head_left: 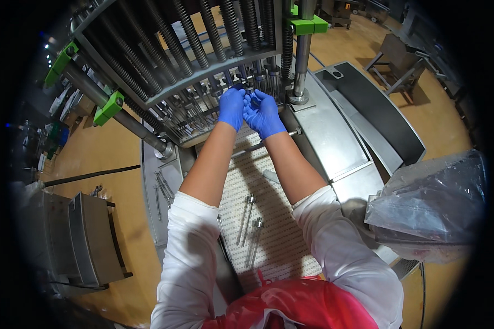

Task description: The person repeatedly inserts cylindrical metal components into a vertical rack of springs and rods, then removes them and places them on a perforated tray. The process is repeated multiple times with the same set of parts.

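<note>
Both my hands wear blue gloves and meet under the spring frame of a steel needle machine. My left hand (pixel 232 107) is closed at a small round metal fitting (pixel 250 88) in the row of needle heads. Pressed in from the other side, my right hand (pixel 263 115) has its fingers bent around the same fitting; the fingertips are partly hidden. Rows of thin metal needles (pixel 189 118) hang left of my hands. Below my forearms, two loose needle assemblies with round heads (pixel 249 198) (pixel 258 222) lie on the white textured conveyor belt (pixel 280 241).
Several more needles (pixel 163 187) lie on the left steel ledge. Thick coil springs (pixel 203 33) and posts with green clamps (pixel 308 25) stand around the frame. A crossbar (pixel 252 149) spans the belt. At right are a steel housing (pixel 335 137) and a plastic-covered box (pixel 428 203).
</note>
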`<state>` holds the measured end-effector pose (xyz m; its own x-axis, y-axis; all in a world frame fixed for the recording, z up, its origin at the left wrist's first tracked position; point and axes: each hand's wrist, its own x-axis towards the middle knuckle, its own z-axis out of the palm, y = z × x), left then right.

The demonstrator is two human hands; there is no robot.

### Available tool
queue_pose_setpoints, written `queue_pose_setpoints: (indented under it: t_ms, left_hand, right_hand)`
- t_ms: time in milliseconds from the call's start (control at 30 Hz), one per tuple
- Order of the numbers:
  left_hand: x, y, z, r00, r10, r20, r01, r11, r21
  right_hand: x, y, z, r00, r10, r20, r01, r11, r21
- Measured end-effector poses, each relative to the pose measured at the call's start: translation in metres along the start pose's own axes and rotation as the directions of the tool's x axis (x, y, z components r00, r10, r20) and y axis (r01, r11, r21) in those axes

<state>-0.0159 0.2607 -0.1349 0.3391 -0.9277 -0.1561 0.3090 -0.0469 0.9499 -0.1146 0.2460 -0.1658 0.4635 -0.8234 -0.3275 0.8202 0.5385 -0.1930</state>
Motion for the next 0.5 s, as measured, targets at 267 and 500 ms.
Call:
queue_pose_setpoints:
  t_ms: [267,500]
  left_hand:
    - [-0.050,0.077,-0.006,0.731,0.656,0.187,-0.603,0.493,0.627]
    - [-0.045,0.160,0.034,0.482,0.842,0.245,-0.742,0.243,0.625]
  right_hand:
    - [-0.018,0.022,0.022,0.993,-0.115,-0.006,0.115,0.993,0.019]
    - [-0.006,0.022,0.020,0.986,-0.162,-0.031,0.163,0.987,0.006]
